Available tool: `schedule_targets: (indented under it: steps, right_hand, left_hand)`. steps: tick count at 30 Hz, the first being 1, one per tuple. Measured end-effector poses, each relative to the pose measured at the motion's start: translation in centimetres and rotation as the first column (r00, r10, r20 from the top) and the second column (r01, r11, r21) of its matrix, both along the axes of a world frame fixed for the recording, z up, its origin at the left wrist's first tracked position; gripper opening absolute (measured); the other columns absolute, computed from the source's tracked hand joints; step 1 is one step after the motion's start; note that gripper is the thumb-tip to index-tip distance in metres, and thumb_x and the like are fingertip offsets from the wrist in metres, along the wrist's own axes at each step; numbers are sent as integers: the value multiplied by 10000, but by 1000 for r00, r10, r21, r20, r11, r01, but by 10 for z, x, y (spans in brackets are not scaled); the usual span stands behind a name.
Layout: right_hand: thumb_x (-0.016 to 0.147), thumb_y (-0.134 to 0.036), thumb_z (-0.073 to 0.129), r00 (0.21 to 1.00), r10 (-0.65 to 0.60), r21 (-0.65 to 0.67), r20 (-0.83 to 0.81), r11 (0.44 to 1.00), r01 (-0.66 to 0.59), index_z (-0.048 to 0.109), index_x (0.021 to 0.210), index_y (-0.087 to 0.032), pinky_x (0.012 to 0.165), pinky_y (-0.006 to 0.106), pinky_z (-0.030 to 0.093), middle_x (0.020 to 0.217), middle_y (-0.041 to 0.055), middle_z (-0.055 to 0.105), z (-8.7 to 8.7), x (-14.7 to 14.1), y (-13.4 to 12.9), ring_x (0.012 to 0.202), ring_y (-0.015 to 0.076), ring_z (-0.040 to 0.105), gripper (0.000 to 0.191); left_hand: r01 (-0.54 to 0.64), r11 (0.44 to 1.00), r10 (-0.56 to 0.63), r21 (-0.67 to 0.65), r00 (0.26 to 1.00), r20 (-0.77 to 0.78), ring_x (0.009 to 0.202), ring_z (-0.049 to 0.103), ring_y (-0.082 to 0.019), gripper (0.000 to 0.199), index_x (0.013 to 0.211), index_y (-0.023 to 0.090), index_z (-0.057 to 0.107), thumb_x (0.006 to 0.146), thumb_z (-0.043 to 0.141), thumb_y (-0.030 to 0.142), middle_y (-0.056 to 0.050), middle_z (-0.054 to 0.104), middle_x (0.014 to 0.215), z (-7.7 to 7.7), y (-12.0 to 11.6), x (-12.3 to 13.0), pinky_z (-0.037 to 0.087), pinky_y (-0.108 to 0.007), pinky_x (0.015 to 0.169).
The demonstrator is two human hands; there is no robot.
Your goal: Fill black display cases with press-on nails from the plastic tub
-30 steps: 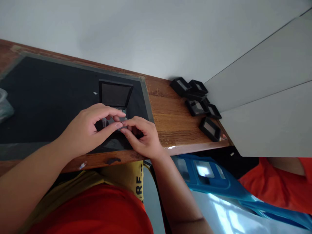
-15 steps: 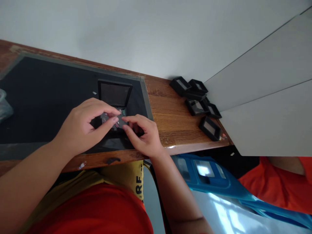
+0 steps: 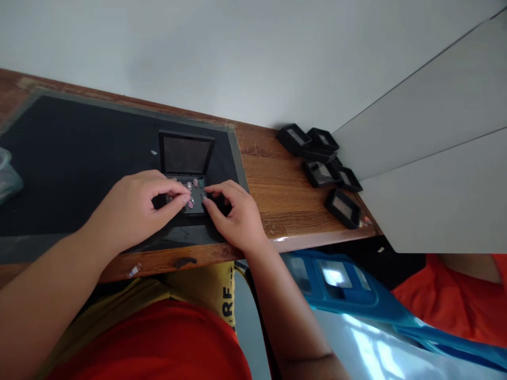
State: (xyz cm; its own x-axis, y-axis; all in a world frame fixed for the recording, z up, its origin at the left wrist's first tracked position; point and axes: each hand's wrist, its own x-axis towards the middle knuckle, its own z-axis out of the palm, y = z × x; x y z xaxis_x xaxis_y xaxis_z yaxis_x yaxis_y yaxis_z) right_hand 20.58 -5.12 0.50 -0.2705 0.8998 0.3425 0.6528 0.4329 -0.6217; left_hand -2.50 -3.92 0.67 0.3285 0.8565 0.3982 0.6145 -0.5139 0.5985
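Note:
A small black box stands on the black mat, its framed lid (image 3: 186, 154) raised at the back. Several small stones lie in its tray, among them a pink one (image 3: 195, 182), a green one (image 3: 201, 183) and a purplish one (image 3: 190, 203). Over the left part of the tray, my left hand (image 3: 144, 203) has thumb and index fingertip pinched together; whatever is between them is too small to name. My right hand (image 3: 233, 211) is at the tray's right edge, thumb and index pinched around a small greyish stone (image 3: 204, 195).
Several black boxes (image 3: 343, 207) lie piled on the wooden table (image 3: 273, 195) to the right. A clear plastic container (image 3: 8, 177) is at the far left. A blue chair (image 3: 348, 285) and a person's red sleeve (image 3: 443, 301) are at the lower right.
My left hand has moved slightly down and left, and its fingertips have closed together. More stones show in the tray. My right fingertips have shifted a little to the right.

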Motion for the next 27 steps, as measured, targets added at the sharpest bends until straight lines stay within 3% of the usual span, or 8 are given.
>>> schedule_targets:
  steps: [2,10,14,19,27]
  right_hand:
    - [959,-230,685,1000,8,-11,8,1000,-8,763,1094,-174,797,311,503,979,59,727,0,0,0,883,173,663,165]
    - [968,-247,688,999,21,-7,37,1000,-20,752,1106,-201,819,320,500,992,51,733,0,2,0,895,175,661,159]
    - [967,-241,688,999,25,0,38,1000,-25,747,1100,-194,841,328,504,993,55,733,-1,2,0,913,180,669,153]
    - [972,-255,687,999,20,-14,44,1000,-19,739,1101,-210,844,332,504,999,50,738,-1,2,-1,925,184,677,146]
    - [978,-258,684,998,30,-21,56,999,-29,740,1114,-197,824,326,499,1001,53,738,2,2,-1,905,179,669,159]
  left_hand:
    - [25,998,-23,62,999,-32,850,744,-239,230,930,281,814,962,632,418,-44,797,934,-2,1,0,585,-373,747]
    - [0,997,0,76,1000,5,859,706,-237,184,863,285,794,942,652,373,-33,783,900,1,2,-1,566,-382,775]
    - [96,986,-94,134,995,-20,909,684,-258,131,887,283,764,928,659,349,-28,799,931,7,2,-2,538,-450,896]
    - [240,956,-211,169,962,-176,986,680,-276,138,894,306,773,927,688,410,-6,799,1003,7,5,-13,486,-462,884]
    - [217,966,-182,139,956,-229,1049,660,-297,183,920,298,794,914,650,412,-26,800,1035,4,7,-20,491,-484,921]
